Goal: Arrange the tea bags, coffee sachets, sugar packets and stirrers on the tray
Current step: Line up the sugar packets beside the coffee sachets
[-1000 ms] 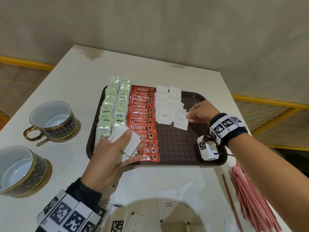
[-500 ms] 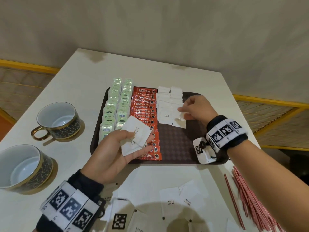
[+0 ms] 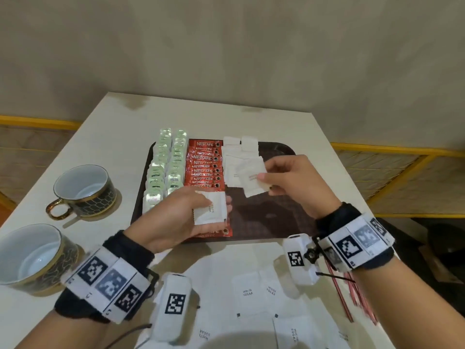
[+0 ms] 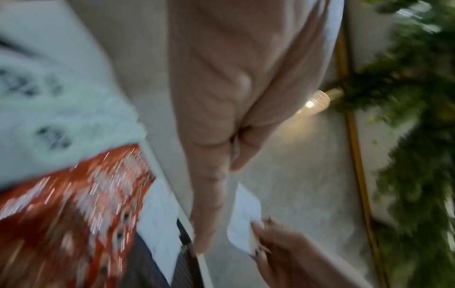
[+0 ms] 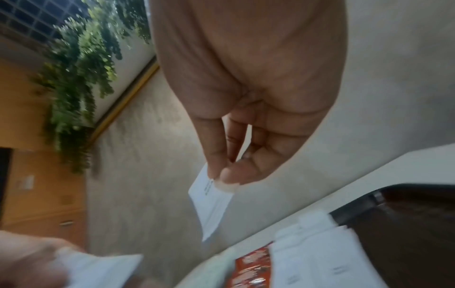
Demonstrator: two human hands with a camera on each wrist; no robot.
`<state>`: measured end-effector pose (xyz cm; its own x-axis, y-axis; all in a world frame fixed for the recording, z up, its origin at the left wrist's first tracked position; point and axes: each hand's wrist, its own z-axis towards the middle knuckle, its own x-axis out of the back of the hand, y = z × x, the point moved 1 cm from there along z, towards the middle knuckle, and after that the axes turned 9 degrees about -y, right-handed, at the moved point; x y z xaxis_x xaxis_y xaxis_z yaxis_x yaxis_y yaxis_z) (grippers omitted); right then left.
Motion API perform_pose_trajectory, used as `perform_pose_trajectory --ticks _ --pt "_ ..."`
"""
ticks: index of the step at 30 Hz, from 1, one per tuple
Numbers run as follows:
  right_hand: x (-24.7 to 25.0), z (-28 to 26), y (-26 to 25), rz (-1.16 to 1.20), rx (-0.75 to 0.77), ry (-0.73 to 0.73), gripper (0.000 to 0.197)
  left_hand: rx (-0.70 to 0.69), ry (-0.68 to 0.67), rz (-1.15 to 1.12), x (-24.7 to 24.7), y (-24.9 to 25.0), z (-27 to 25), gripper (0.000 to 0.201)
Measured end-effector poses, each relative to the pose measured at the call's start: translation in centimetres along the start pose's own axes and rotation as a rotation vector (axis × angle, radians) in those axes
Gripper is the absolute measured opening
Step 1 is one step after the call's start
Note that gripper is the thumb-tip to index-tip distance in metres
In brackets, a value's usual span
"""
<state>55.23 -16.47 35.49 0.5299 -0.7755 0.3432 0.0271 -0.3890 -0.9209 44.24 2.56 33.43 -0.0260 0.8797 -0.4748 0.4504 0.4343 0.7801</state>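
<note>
The right hand point(image 3: 292, 180) pinches one white sugar packet point(image 3: 254, 178) between thumb and fingertips, lifted just above the near end of the sugar rows point(image 3: 236, 152) on the dark tray point(image 3: 276, 217); the left hand point(image 3: 176, 217) curls round a small stack of spare packets point(image 3: 210, 209) over the tray's near-left part, above the red coffee sachets point(image 3: 205, 167). Risk, in my judgement: the pinch sits on one edge of a limp packet, so it may swing or drop askew and break the overlapping row; setting it down could also nudge packets already placed (they lie loose, shingled one on another). The left hand's stack could fan out and spill onto the sachets. The tea bags point(image 3: 166, 172) occupy the far-left columns, untouched. More sugar packets point(image 3: 247, 293) lie on the table near the person, and red stirrers point(image 3: 352, 298) lie off the tray at near right, not yet placed. The surface is a pale table point(image 3: 120, 122), smooth; two dark gold-rimmed cups point(image 3: 83, 190) stand at left. Beyond is a plain beige wall with yellow railing either side; the wrist views show hanging greenery, both blurred.
</note>
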Motion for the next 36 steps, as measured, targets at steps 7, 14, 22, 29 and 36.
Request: perform_pose_trajectory --ticks 7,14,22,29,36 --pt "4.8 3.5 5.2 -0.12 -0.278 0.137 0.017 -0.094 0.179 1.171 -3.1 5.3 4.3 0.019" --pt "3.6 7.4 6.5 -0.09 -0.395 -0.108 0.032 0.001 0.177 1.654 -3.1 4.9 14.0 0.03" --pt "3.0 11.1 7.4 -0.272 -0.412 -0.079 0.014 -0.007 0.16 1.805 -2.2 3.0 19.0 0.025" --pt "2.6 11.6 6.9 -0.48 -0.406 -0.097 0.017 -0.039 0.229 1.818 -1.4 2.2 20.1 0.026" --pt "3.9 5.0 2.9 -0.507 -0.17 -0.118 0.023 -0.214 0.289 1.795 -2.4 2.9 13.9 0.035"
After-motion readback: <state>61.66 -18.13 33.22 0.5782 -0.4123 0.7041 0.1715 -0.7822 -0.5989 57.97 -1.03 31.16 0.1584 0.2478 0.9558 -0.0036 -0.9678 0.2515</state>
